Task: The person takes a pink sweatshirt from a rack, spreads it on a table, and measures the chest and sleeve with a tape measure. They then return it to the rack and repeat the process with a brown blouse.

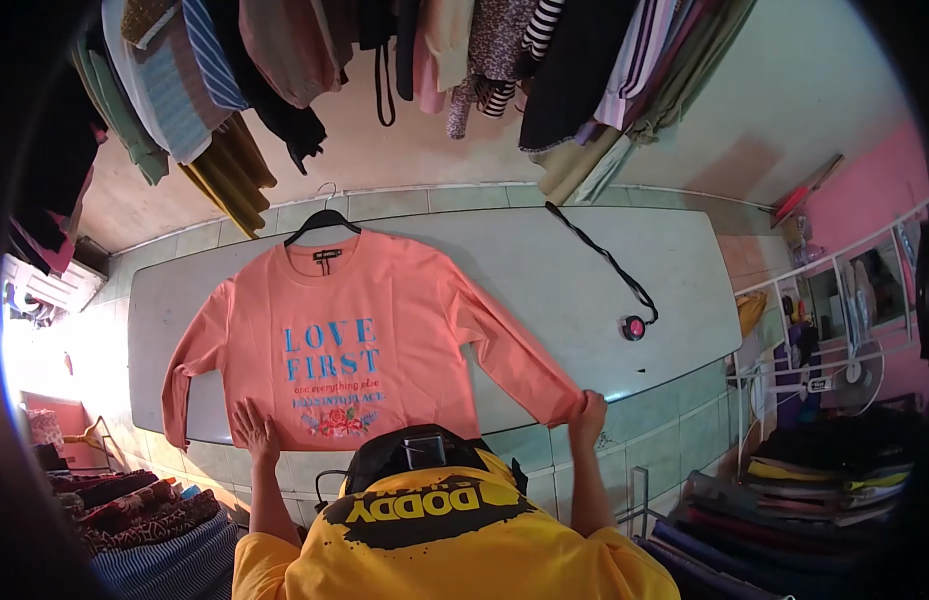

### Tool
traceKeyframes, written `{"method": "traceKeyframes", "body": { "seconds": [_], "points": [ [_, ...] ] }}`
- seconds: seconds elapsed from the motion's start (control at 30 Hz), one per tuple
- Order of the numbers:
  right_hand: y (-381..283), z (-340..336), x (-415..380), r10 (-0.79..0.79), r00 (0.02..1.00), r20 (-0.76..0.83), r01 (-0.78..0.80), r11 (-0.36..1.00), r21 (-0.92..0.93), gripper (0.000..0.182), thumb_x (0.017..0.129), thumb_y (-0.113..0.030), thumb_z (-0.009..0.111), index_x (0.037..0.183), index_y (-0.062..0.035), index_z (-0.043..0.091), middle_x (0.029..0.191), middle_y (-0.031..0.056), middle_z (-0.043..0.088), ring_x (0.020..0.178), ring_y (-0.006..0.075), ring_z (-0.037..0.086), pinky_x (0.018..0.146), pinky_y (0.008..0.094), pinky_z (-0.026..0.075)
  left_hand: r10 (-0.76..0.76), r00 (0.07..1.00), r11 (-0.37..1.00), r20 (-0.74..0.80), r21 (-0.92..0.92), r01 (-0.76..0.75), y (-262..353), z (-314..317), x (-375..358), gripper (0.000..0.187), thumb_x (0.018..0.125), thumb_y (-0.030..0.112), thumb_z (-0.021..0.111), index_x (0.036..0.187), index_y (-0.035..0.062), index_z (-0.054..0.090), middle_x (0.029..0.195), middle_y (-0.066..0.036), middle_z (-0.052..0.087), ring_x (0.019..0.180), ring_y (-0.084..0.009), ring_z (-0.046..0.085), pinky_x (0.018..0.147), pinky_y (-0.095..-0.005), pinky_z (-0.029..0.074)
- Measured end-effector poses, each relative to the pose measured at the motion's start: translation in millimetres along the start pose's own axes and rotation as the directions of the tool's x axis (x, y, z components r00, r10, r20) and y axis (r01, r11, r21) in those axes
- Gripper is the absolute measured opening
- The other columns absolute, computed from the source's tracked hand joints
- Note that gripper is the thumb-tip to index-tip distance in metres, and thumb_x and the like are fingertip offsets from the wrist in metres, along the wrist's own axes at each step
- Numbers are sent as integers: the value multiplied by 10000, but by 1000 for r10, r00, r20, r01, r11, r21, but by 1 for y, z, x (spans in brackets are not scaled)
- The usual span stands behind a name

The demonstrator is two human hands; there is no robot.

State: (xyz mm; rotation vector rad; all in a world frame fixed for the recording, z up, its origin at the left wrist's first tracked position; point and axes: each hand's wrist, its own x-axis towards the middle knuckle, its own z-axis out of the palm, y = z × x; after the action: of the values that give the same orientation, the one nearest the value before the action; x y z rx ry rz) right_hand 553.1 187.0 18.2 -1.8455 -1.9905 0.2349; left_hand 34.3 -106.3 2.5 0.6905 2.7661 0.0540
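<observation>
A salmon-pink long-sleeved shirt point(404, 300) lies spread on the white table, its front printed with "LOVE FIRST" in blue above red flowers. A black hanger point(324, 222) sits in its neckline, hook toward the wall. My left hand point(255, 428) rests flat on the lower left front, near the hem, fingers stretched out. At the right, my right hand point(586, 415) is closed around the cuff of the shirt's right-hand sleeve, which is drawn out diagonally past the table's front edge. The other sleeve hangs down at the left, touched by neither hand.
On the white table point(544, 260) lies a round black device with a pink face point(633, 327) on a black cord. Clothes point(494, 50) hang overhead. Folded clothes stacks flank me, left point(154, 520) and right point(824, 460). A white metal rack point(784, 375) and fan point(852, 380) stand right.
</observation>
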Motion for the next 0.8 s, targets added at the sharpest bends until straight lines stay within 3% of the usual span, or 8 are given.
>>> {"method": "traceKeyframes", "body": {
  "seconds": [0.07, 0.13, 0.2, 0.3, 0.37, 0.5, 0.73, 0.8],
  "points": [
    [5, -25, 40, 212, 933, 290, -296, 912, 285, 171, 835, -170, 485, 856, -8, 538, 776, 84, 562, 675, 230, 509, 616, 324, 410, -4, 1000, 1000, 6, 3, 4, 1, -1, 0, 594, 870, 397, 304, 1380, 177, 92, 1438, -82, 8, 1317, -299, -3, 1024, -503, -9],
    [46, -17, 77, 155, 930, 334, -324, 774, 544, 252, 874, -240, 464, 842, -5, 549, 740, 32, 565, 607, 132, 483, 546, 279, 397, -10, 1000, 1000, 18, 8, 10, -2, 1, 0, 595, 872, 406, 298, 1380, 181, 85, 1439, -79, 2, 1318, -294, -6, 1023, -505, -10],
    [31, -32, 115, 302, 902, 308, -419, 439, 795, 258, 881, -235, 459, 835, 2, 550, 742, -5, 545, 620, 68, 460, 520, 253, 386, 2, 1000, 1000, 3, 10, -2, -6, 4, 3, 594, 875, 420, 286, 1381, 191, 77, 1439, -72, -5, 1318, -290, -13, 1021, -511, -8],
    [56, -23, 152, 199, 952, 230, -304, 655, 692, 196, 848, -192, 509, 833, 0, 546, 736, 21, 553, 626, 59, 470, 532, 232, 391, 2, 1000, 1000, 5, -2, -2, -8, 4, 7, 588, 877, 421, 282, 1381, 201, 73, 1439, -68, -11, 1319, -285, -20, 1020, -512, -4],
    [62, -23, 157, 90, 971, 221, -174, 902, 396, 178, 764, -170, 594, 806, -2, 552, 717, 102, 560, 662, 177, 526, 609, 294, 420, 1, 1000, 1000, 3, 7, -1, -8, 5, 7, 588, 877, 421, 282, 1381, 203, 72, 1440, -67, -12, 1319, -282, -21, 1020, -514, -4],
    [69, -27, 131, -168, 986, -6, 166, 962, 216, 211, 665, -152, 677, 715, -4, 536, 678, 143, 562, 641, 335, 542, 586, 372, 435, -9, 1000, 1000, -1, 13, 9, -6, 4, 7, 593, 874, 413, 294, 1381, 209, 66, 1440, -61, -14, 1321, -273, -20, 1013, -531, -3],
    [101, -47, 137, 270, 963, 2, -270, 962, 48, 218, 702, -224, 660, 708, -39, 546, 691, 103, 569, 646, 294, 546, 607, 386, 444, -5, 1000, 1000, -28, -13, 4, -12, 11, 7, 599, 868, 401, 308, 1382, 215, 62, 1441, -54, -15, 1322, -269, -23, 1005, -548, 1],
    [110, -38, 146, 167, 985, -44, -170, 982, -78, 197, 715, -219, 643, 797, -57, 566, 804, 103, 559, 775, 282, 536, 674, 390, 438, -15, 999, 999, -30, -30, 14, -12, 11, 8, 597, 868, 394, 308, 1382, 214, 63, 1441, -55, -15, 1322, -269, -23, 1005, -547, 4]
  ]
}}
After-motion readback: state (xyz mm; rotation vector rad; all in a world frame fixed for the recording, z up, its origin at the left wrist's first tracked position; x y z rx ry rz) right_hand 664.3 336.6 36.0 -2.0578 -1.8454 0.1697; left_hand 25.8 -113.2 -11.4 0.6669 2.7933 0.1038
